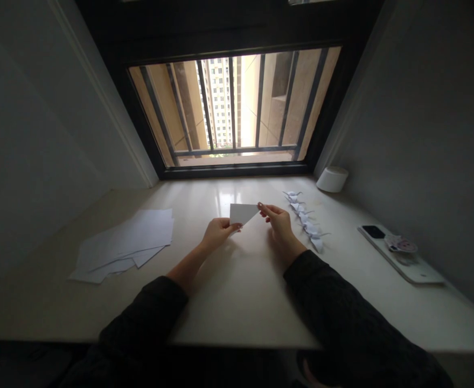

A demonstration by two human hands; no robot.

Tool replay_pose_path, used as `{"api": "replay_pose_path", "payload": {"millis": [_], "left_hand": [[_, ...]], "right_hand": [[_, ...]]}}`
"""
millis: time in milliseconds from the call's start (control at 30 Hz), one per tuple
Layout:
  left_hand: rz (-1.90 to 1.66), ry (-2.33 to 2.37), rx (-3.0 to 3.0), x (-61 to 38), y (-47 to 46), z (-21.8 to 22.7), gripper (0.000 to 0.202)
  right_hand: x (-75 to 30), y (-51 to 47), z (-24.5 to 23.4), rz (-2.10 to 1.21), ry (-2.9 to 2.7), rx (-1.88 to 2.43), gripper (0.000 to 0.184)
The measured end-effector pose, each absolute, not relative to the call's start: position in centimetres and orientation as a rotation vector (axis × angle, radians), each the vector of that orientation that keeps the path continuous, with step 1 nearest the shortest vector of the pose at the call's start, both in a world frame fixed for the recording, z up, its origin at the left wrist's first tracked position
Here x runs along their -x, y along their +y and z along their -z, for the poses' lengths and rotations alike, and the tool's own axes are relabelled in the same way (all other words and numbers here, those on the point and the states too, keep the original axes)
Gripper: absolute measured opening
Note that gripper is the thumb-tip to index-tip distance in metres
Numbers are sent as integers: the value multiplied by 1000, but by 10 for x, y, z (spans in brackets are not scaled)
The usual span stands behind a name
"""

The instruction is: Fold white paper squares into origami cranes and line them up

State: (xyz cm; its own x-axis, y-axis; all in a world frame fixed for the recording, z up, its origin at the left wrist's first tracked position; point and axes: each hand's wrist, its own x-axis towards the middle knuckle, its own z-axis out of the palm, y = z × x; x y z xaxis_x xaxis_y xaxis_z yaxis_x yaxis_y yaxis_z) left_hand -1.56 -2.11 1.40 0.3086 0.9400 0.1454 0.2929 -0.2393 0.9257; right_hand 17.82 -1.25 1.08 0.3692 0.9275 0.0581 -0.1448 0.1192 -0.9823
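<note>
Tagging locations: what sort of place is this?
Probably a flat: a desk at a barred window facing apartment towers, with loose sheets, paper cranes, and a paper triangle between left hand and right hand.

The folded paper (242, 213) is white, plain, without any print. The sheets (127, 242) are also white. The surface (237, 291) is cream, glossy. The small paper cranes (305, 220) are white. The sleeves (337, 312) are black. The phone (398, 253) is white with a black camera part.
</note>
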Motion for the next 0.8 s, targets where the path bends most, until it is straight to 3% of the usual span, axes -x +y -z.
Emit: {"api": "replay_pose_path", "payload": {"millis": [300, 567, 800], "left_hand": [[-968, 1171, -1742, 16, -20, -9, 38], [-932, 1213, -1667, 21, -18, -10, 37], [-982, 1447, -1914, 26, -19, -16, 28]], "right_hand": [[-176, -13, -3, -920, -837, 1190, 37], [-180, -7, 4, -877, -707, 1175, 50], [-171, -17, -4, -588, -1355, 1169, 51]]}}
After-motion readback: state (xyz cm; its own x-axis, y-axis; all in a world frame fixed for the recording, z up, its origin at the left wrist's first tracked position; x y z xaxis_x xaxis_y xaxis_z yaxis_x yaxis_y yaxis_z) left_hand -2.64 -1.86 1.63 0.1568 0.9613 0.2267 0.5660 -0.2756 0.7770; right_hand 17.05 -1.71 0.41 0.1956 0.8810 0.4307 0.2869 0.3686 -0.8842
